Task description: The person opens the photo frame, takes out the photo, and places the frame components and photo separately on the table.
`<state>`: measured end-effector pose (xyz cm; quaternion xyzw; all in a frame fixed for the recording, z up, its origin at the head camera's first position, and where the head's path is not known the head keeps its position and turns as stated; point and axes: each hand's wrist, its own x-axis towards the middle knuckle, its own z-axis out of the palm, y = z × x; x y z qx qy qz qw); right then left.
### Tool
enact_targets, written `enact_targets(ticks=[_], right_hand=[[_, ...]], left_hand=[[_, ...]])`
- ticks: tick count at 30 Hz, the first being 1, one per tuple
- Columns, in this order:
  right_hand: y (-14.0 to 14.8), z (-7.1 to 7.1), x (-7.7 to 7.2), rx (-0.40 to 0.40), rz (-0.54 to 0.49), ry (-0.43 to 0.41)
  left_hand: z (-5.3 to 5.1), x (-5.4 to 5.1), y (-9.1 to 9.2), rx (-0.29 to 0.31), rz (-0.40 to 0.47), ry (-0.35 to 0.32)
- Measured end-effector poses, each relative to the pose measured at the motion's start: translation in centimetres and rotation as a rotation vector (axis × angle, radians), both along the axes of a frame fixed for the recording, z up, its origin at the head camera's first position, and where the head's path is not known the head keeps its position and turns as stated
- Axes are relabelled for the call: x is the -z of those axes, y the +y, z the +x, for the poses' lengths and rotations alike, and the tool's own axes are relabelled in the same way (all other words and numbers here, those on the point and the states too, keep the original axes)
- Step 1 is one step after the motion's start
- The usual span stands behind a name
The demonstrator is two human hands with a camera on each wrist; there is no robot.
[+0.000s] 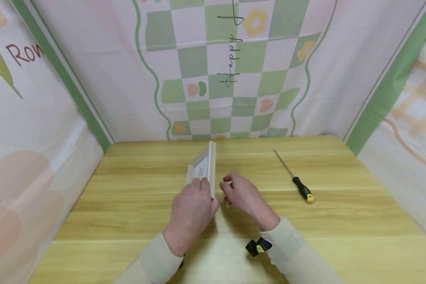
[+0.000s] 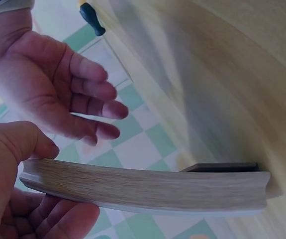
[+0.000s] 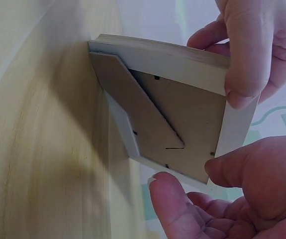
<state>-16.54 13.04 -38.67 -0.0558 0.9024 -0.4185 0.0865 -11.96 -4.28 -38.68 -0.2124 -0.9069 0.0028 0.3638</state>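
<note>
A light wood picture frame (image 1: 213, 165) stands on edge on the table, its printed front turned to the left. My left hand (image 1: 191, 207) grips its near side, thumb on the back and fingers on the front. The right wrist view shows the frame's brown backing board (image 3: 197, 107), small black tabs around it, and an easel leg (image 3: 128, 94) lying at a slant across it. Beside the back, my right hand (image 1: 245, 197) has loosely bent fingers with nothing between them; in the left wrist view it is apart from the frame.
On the right of the wood-grain table (image 1: 127, 221) lies a screwdriver (image 1: 299, 187) with a black and yellow handle, its tip pointing away. A checkered, printed cloth (image 1: 195, 63) hangs behind the table, and more cloth hangs at both sides.
</note>
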Motion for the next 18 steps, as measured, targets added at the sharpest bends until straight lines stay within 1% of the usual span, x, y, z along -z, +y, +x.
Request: enact_targets(ticks=[7, 12, 18], right_hand=[[-0.18, -0.03, 0.17, -0.029, 0.072, 0.0], [-0.33, -0.1, 0.4, -0.06, 0.116, -0.009], [-0.48, -0.13, 0.73, -0.089, 0.184, 0.003]], left_hand=[[-0.26, -0.14, -0.35, -0.003, 0.035, 0.035], [-0.29, -0.37, -0.53, -0.007, 0.073, 0.025], [-0.36, -0.57, -0.74, -0.024, 0.109, 0.021]])
